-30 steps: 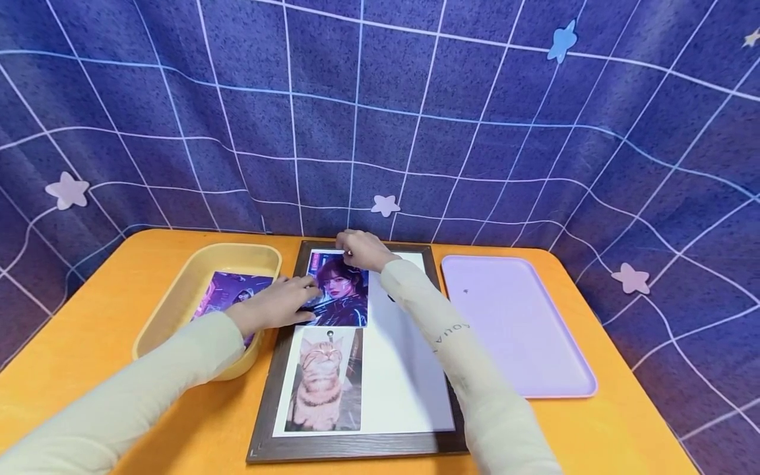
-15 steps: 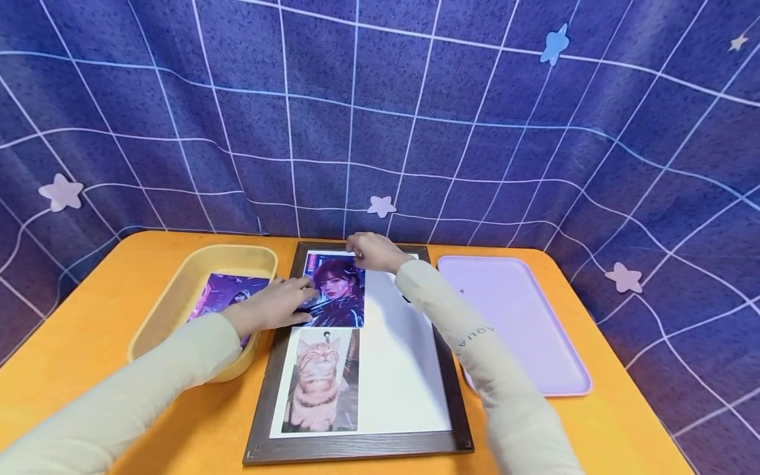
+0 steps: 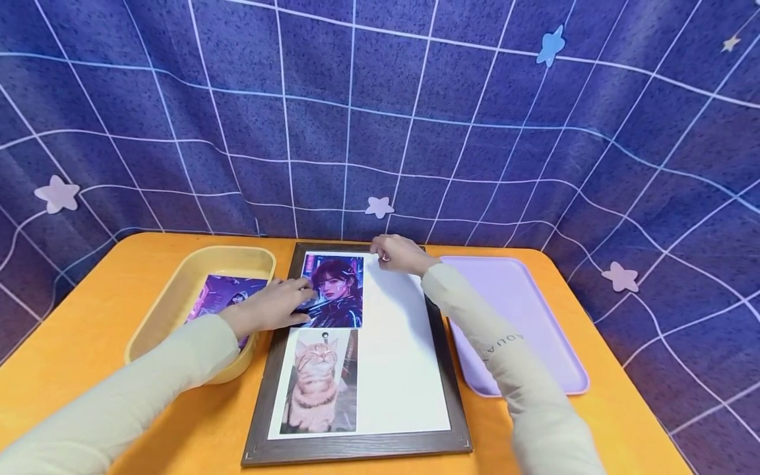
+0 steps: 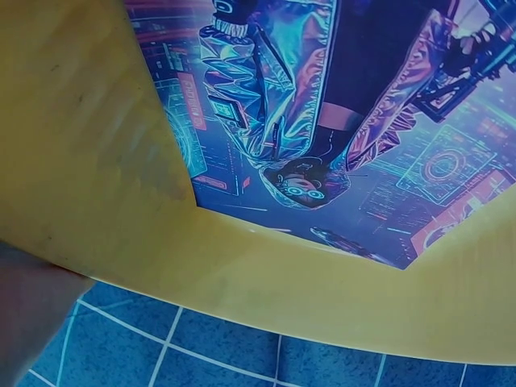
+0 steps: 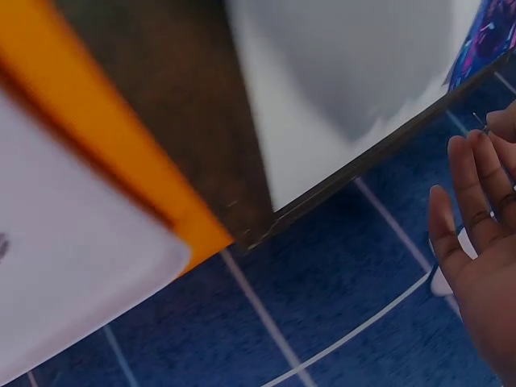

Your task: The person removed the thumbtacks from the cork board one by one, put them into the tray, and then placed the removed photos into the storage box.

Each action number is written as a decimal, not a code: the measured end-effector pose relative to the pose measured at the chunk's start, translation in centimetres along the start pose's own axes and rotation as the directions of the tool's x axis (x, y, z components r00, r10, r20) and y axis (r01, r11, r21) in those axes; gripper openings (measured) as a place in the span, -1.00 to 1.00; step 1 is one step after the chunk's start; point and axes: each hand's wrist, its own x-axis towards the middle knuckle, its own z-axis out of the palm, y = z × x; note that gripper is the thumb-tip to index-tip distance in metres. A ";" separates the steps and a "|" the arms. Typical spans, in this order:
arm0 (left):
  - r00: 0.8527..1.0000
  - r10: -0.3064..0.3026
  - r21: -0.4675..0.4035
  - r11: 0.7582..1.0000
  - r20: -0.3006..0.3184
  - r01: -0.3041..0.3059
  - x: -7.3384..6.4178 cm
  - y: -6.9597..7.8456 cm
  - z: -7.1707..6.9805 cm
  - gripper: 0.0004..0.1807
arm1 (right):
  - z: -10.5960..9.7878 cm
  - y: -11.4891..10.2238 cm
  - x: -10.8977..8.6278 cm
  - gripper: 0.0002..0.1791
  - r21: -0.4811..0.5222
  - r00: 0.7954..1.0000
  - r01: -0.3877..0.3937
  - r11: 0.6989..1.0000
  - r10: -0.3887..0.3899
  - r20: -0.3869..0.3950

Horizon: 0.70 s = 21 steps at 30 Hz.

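Note:
My left hand (image 3: 278, 303) rests with relaxed fingers on the left edge of a purple portrait print (image 3: 338, 297), which lies at the upper left of a dark-framed white board (image 3: 404, 382). Over the board's top edge, right of the portrait, my right hand (image 3: 399, 253) pinches a small pin between thumb and fingers. In the right wrist view, the thin shaft of the pin (image 5: 477, 120) shows at the fingertips of the right hand (image 5: 492, 234). A cat photo (image 3: 320, 389) lies below the portrait, with a round-headed pushpin (image 3: 325, 336) at its top.
A yellow bin (image 3: 160, 316) at the left holds another purple print (image 3: 225, 293), seen closer in the left wrist view. At the right lies a shallow lilac tray (image 3: 528, 330). Behind the orange table (image 3: 77, 343) hangs a blue gridded curtain (image 3: 380, 132).
My right hand has moved rightward from the portrait's top edge to beyond its upper right corner. My left hand stays on the portrait. The head view has shifted slightly.

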 end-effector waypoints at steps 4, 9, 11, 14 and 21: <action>1.000 -0.002 -0.002 1.000 0.002 0.002 0.0 0.0 0.1 -0.51 | -0.2 1.2 -1.1 -0.73 0.018 0.999 -0.019 1.000 0.019 -0.036; 1.000 0.000 0.002 1.000 -0.001 0.000 0.1 -0.1 0.1 -0.51 | -0.9 2.7 -2.5 -0.74 0.056 0.994 -0.067 0.996 0.071 -0.078; 1.000 0.001 0.002 1.000 -0.002 -0.001 0.1 -0.1 0.1 -0.51 | -1.1 3.3 -3.1 -0.73 0.068 0.992 -0.091 0.994 0.097 -0.083; 1.000 0.004 0.004 1.000 -0.007 -0.004 0.1 -0.1 0.2 -0.51 | -1.3 4.3 -4.0 -0.72 0.077 0.988 -0.118 0.990 0.125 -0.092; 1.000 -0.001 0.003 1.000 -0.009 0.001 0.1 -0.1 0.2 -0.52 | -1.4 6.5 -5.9 -0.71 0.137 0.978 -0.158 0.978 0.174 -0.117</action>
